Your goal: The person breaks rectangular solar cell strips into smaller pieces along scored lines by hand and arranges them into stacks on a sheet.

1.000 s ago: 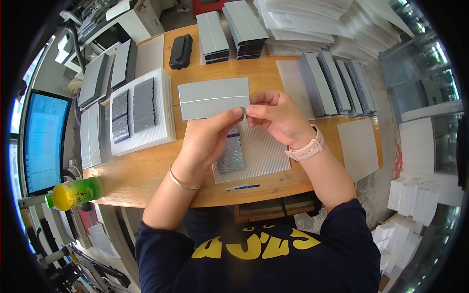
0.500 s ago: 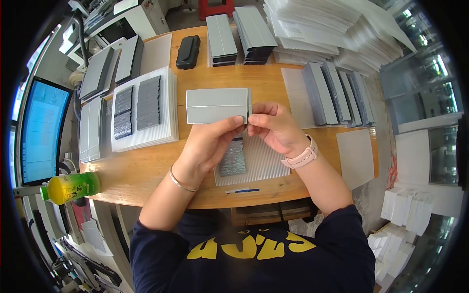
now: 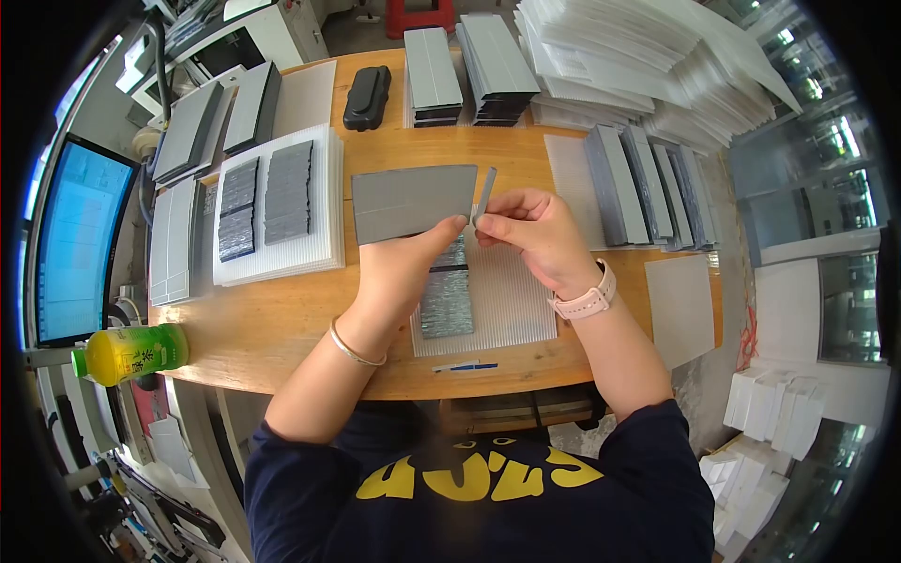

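My left hand (image 3: 413, 258) grips a flat grey rectangular panel (image 3: 413, 202) near its lower right corner, thumb on top. Between the thumb and fingers of my right hand (image 3: 530, 230) is a narrow grey strip (image 3: 486, 190), tilted and apart from the panel's right edge along its upper part. Below the hands, dark shiny rough-faced pieces (image 3: 445, 305) lie on a ribbed white sheet (image 3: 511, 314). The lower ends of panel and strip are partly hidden by my fingers.
Stacked grey panels (image 3: 434, 70) stand at the back, with more bundles (image 3: 619, 183) at right. At left, two rough dark pieces lie on white sheets (image 3: 324, 225). A black case (image 3: 367, 98), a pen (image 3: 469, 367) and a green-yellow bottle (image 3: 136, 354) are on the table.
The narrow strip has come away from the panel's right edge and now tilts in my right hand. My left hand has turned the panel slightly, and its face looks darker.
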Demonstrator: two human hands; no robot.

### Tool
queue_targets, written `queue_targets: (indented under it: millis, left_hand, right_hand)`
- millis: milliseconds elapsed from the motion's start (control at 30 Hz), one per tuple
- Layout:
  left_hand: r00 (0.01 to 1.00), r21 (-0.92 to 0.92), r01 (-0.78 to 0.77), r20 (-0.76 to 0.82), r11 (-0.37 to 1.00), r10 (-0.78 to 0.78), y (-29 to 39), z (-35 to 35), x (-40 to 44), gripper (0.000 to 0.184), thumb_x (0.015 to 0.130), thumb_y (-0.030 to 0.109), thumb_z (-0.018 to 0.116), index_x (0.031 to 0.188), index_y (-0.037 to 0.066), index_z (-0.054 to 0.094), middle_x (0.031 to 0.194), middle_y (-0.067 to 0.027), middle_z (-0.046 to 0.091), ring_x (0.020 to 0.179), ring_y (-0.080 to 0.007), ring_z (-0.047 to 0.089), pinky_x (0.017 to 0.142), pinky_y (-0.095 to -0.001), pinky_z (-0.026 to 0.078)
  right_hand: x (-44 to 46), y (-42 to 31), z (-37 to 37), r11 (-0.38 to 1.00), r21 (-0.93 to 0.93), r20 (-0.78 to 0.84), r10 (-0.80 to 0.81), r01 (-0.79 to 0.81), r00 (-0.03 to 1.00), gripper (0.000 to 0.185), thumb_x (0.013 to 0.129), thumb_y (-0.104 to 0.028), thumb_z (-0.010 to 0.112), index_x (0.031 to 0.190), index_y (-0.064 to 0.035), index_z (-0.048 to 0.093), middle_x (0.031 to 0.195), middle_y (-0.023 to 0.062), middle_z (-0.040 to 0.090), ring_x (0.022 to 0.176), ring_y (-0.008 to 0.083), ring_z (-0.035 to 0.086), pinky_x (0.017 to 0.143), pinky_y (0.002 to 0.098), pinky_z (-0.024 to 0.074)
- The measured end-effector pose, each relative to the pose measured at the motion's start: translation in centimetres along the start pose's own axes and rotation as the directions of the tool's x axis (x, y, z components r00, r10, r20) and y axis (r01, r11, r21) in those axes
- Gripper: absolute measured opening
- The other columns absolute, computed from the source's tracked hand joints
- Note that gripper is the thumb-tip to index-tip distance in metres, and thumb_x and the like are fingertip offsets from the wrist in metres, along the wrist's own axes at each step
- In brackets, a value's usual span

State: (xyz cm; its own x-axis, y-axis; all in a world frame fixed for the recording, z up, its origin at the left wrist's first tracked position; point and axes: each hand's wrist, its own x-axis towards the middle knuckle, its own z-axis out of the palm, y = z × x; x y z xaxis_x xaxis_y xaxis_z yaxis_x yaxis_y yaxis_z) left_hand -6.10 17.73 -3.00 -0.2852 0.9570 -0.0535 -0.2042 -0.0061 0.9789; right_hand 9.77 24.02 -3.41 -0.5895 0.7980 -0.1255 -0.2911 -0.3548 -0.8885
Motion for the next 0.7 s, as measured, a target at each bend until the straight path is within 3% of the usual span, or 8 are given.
queue_targets:
  millis: [100, 300, 400, 700]
  left_hand:
    - [1.000, 0.132, -0.030, 0.007, 0.991, 0.029, 0.1, 0.1, -0.1, 0.015, 0.074, 0.004, 0.066, 0.087, -0.001, 0.061, 0.081, -0.0025, 0.061, 0.072, -0.0096, 0.055, 0.064, -0.0237, 0.044]
    - [0.999, 0.127, -0.036, -0.008, 0.991, 0.037, 0.5, 0.4, -0.2, 0.014, 0.074, 0.005, 0.066, 0.085, -0.001, 0.062, 0.079, -0.0025, 0.061, 0.071, -0.0090, 0.055, 0.063, -0.0231, 0.044]
    - [0.997, 0.210, -0.079, -0.007, 0.975, 0.082, 0.5, 0.3, -0.3, 0.015, 0.073, 0.004, 0.066, 0.087, -0.001, 0.062, 0.079, -0.0035, 0.062, 0.072, -0.0095, 0.056, 0.064, -0.0230, 0.045]
    - [0.983, 0.176, -0.179, -0.008, 0.968, 0.183, -1.0, 0.0, -0.1, 0.019, 0.070, 0.003, 0.067, 0.089, -0.001, 0.063, 0.084, -0.0065, 0.065, 0.074, -0.0124, 0.060, 0.067, -0.0251, 0.048]
  right_hand:
    - [0.2, 0.1, 0.1, 0.996, -0.085, -0.022, -0.025, 0.023, 0.999, 0.013, 0.076, -0.001, 0.066, 0.088, 0.0028, 0.061, 0.082, 0.0092, 0.064, 0.073, 0.0144, 0.062, 0.069, 0.0252, 0.0529]
    - [0.4, 0.2, 0.0, 0.993, -0.116, -0.037, -0.013, 0.009, 0.999, 0.013, 0.076, 0.000, 0.066, 0.087, 0.0037, 0.061, 0.082, 0.0098, 0.064, 0.072, 0.0147, 0.062, 0.069, 0.0247, 0.0529]
    - [0.4, 0.3, 0.1, 0.994, -0.107, -0.031, -0.022, 0.018, 0.999, 0.013, 0.076, 0.000, 0.066, 0.087, 0.0039, 0.061, 0.082, 0.0103, 0.064, 0.073, 0.0150, 0.062, 0.069, 0.0245, 0.0524]
    - [0.0, 0.6, 0.2, 0.983, -0.181, -0.072, -0.025, 0.012, 0.997, 0.010, 0.076, -0.001, 0.066, 0.084, 0.0033, 0.060, 0.081, 0.0093, 0.064, 0.074, 0.0150, 0.062, 0.071, 0.0252, 0.0510]
